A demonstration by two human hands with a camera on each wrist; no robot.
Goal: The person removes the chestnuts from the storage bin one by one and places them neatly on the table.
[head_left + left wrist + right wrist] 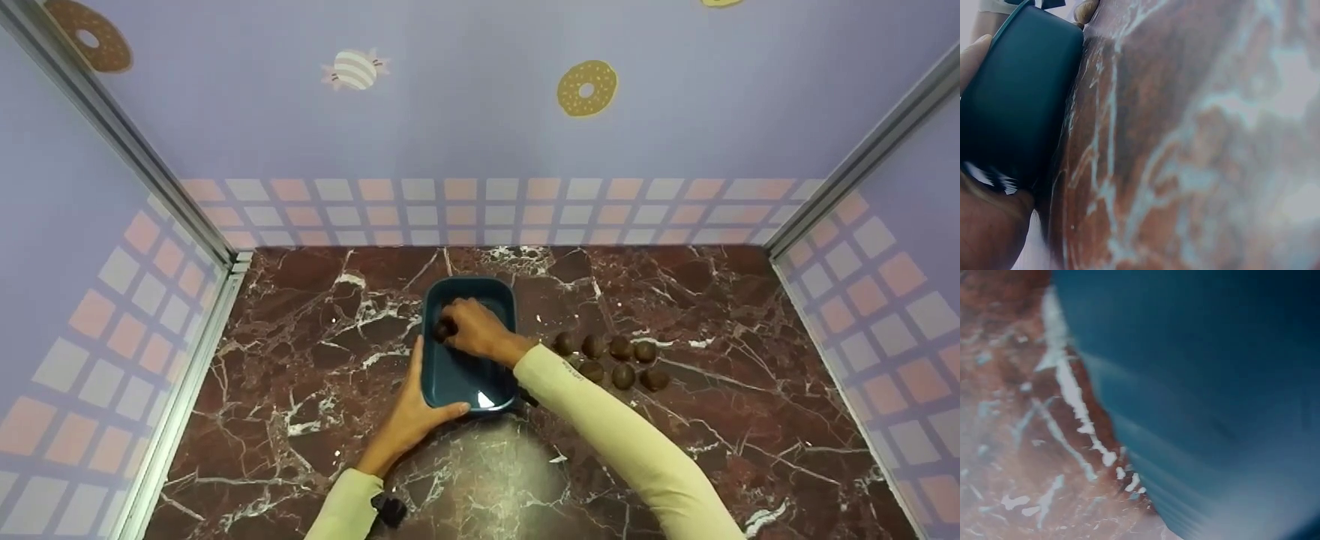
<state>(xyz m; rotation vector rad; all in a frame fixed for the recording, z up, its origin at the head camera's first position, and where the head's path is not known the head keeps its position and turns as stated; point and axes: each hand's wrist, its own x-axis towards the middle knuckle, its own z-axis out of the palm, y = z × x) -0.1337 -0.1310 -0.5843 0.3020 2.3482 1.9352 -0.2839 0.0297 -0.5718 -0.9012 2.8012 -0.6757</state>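
A dark teal rectangular container (459,382) stands upright on the table. My left hand (416,409) holds it at the near left corner, thumb along the front rim and fingers against the left wall. Inside the container, my right hand (474,328) pinches a dark brown kiwi (444,328) near the left wall. Several more brown kiwis (622,376) lie in two rough rows to the right of the container. The left wrist view shows the container's outer wall (1024,95) close to my hand. Only the container's blurred side (1185,382) appears in the right wrist view, with the hand itself hidden.
The table (315,345) is a reddish-brown marble surface with white veins. Purple panels (480,135) with pink and white checks stand at the back and both sides. My right forearm sleeve (622,442) crosses the table in front of the kiwis.
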